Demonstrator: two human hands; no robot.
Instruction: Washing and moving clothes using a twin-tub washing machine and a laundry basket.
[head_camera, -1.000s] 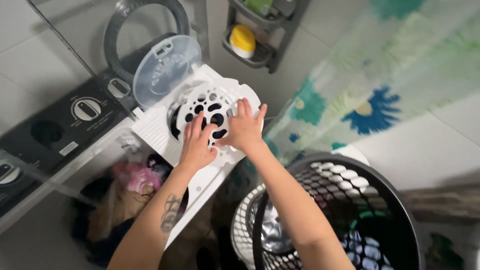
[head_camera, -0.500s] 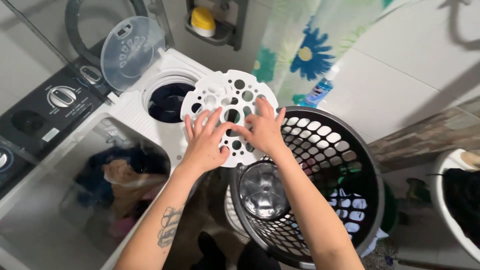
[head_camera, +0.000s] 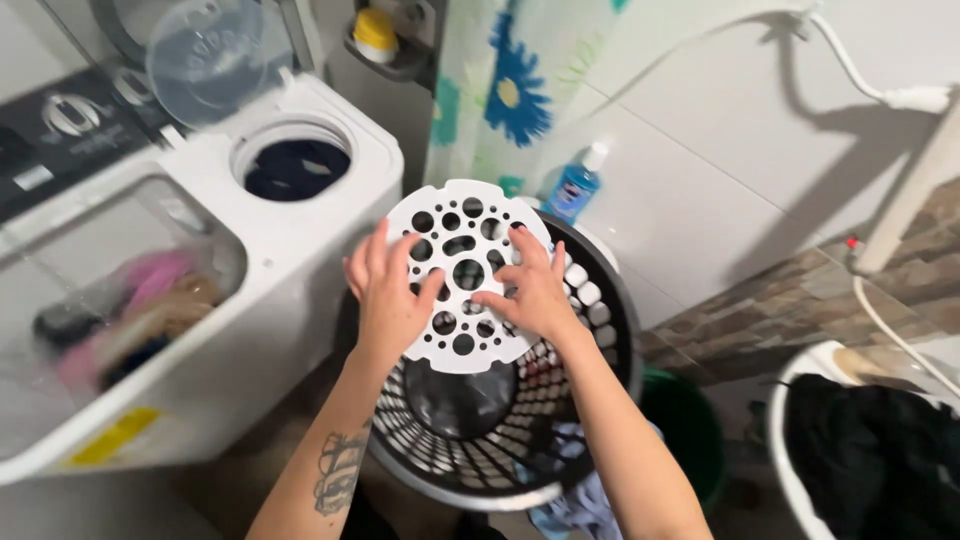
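Disc (head_camera: 465, 275), white, round and full of holes, sits in our two hands above the black basket (head_camera: 600, 400). Our left hand (head_camera: 388, 290) clamps its 9 o'clock edge, fingers spread on top; our right hand (head_camera: 533, 290) presses flat at 3 o'clock. At 1 o'clock from the disc stands one blue bottle (head_camera: 575, 185). At 10 o'clock is one white washer (head_camera: 300, 250), with a yellow label (head_camera: 115, 437) low on its front.

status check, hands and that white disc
Left hand and right hand both gripping white perforated disc. Disc above dark laundry basket. Nothing blocking.
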